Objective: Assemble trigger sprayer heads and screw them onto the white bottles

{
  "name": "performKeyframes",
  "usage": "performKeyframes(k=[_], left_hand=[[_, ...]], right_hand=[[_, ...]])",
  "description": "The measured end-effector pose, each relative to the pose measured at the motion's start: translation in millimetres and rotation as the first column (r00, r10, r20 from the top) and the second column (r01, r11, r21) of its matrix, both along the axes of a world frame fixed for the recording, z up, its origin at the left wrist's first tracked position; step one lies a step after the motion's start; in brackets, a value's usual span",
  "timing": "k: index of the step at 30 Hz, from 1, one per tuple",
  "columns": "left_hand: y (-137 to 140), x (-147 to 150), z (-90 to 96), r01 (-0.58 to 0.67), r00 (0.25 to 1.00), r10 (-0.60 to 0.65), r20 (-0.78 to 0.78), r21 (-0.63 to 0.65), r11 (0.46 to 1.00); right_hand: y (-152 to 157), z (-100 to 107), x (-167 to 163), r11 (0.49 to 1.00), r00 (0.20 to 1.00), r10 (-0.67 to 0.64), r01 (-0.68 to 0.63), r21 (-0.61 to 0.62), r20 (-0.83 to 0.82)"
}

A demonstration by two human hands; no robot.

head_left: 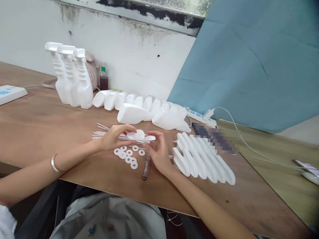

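Note:
Between my two hands is a white plastic spray trigger head (140, 135), held just above the table. My left hand (116, 137) grips its left end with thumb and fingers. On its right end, my right hand (159, 148) has closed with thumb and fingertips. Below them lie several white ring washers (129, 153) in a loose group. A screwdriver (146, 167) with a clear brownish handle lies under my right hand, its tip end partly hidden. Thin white tubes (99, 134) stick out behind my left hand.
Several white spray triggers (203, 157) lie in rows at the right. White bottles (138, 114) lie across the back, and three spray bottles (80, 81) stand at the back left. Power strips (2, 95), a dark bottle (104, 82) and a phone (314, 172) are around the edges.

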State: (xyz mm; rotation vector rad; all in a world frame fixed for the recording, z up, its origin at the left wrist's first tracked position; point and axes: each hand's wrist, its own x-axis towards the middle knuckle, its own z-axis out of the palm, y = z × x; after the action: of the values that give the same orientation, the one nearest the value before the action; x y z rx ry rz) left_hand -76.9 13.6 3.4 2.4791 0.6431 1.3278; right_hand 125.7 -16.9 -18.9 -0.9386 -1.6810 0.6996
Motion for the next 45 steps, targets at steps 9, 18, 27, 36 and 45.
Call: performKeyframes(k=[9, 18, 27, 36, 45], left_hand=[[-5.6, 4.3, -2.3, 0.094, 0.995, -0.090, -0.040, 0.108, 0.990], [-4.5, 3.2, -0.4, 0.180, 0.977, -0.154, -0.146, 0.191, 0.965], [-3.6, 3.8, -4.3, 0.184, 0.972, -0.131, -0.195, 0.289, 0.940], [-4.5, 3.9, -3.6, 0.201, 0.963, -0.136, -0.231, 0.284, 0.938], [-5.0, 4.5, -2.7, 0.182, 0.962, -0.112, -0.248, 0.281, 0.942]], right_hand=[[-0.6, -4.1, 0.2, 0.749, 0.806, -0.361, -0.048, 0.661, 0.468], [-4.1, -3.6, -0.2, 0.676, 0.760, -0.433, -0.083, 0.732, 0.485], [-2.7, -2.8, 1.9, 0.692, 0.801, -0.353, -0.125, 0.711, 0.484], [0.0, -3.0, 6.8, 0.703, 0.831, -0.275, -0.168, 0.691, 0.483], [0.6, -2.5, 4.8, 0.691, 0.836, -0.281, -0.165, 0.704, 0.472]])
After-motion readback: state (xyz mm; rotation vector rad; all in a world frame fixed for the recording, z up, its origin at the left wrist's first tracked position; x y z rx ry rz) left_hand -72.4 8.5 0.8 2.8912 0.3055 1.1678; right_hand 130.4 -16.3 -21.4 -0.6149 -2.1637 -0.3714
